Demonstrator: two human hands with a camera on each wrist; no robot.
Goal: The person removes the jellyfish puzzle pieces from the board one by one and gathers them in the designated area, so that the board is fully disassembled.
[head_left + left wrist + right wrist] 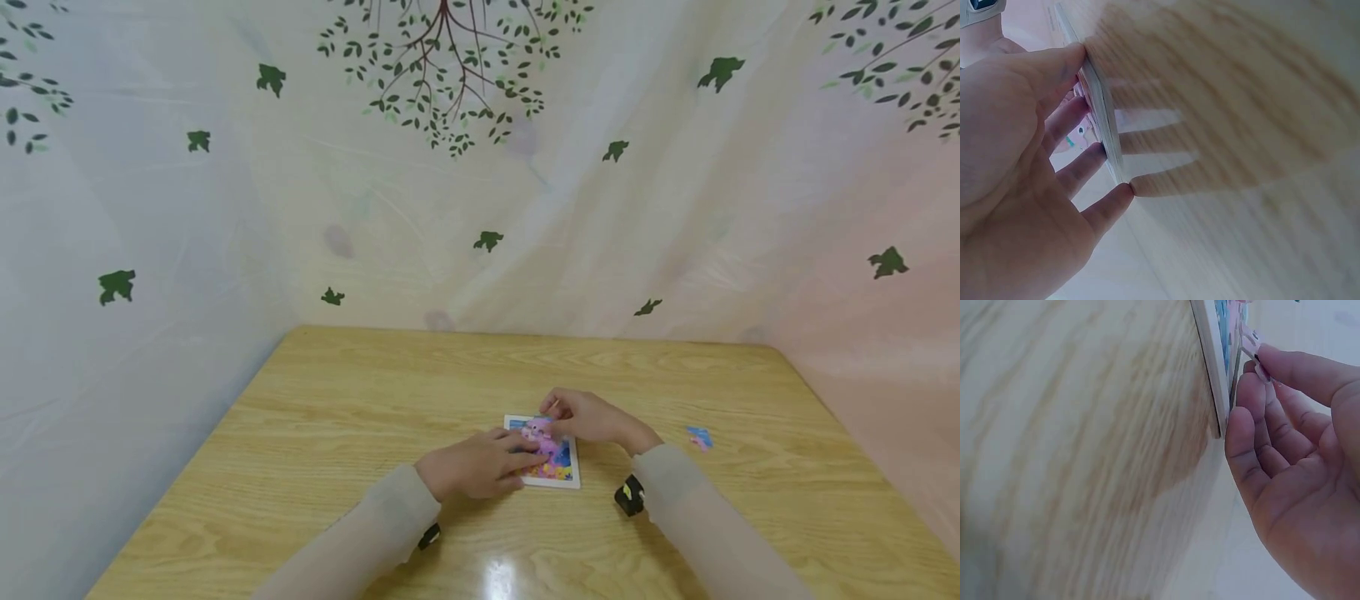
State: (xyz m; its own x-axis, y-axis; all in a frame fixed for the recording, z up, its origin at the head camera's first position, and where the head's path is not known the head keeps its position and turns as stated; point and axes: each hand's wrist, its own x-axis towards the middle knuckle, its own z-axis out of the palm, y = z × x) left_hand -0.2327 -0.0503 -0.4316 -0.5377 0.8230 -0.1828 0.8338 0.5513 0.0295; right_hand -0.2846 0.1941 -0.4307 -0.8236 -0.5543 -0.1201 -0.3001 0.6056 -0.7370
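While the left hand (476, 465) lies over the left side of a picture puzzle board (555, 483), its fingers are extended and slightly spread, thumb and fingertips touching the board; it isn't gripping anything. Right hand (588, 415) is at the board's upper right corner, thumb and fingers closed to a pinch on a small puzzle piece (1249, 340); the right wrist view shows the piece tilted, just beside the board's face. Whether that piece touches the board: can't tell.

Board lies flat on the wood-grain surface (375, 383), near the middle, between the two hands. White border, pink figure, blue background, yellow and orange flowers along the near edge; part of the picture is covered by fingers.

A loose blue-and-pink piece (700, 438) lies on the surface to the right, well apart from the board, beyond the right forearm. Both arms have pale long sleeves (375, 508), a black device (630, 496) showing at each wrist. Glare spot on the near part of the surface. Behind, a pale cloth backdrop (420, 200) with printed branches and scattered dark green leaf shapes.
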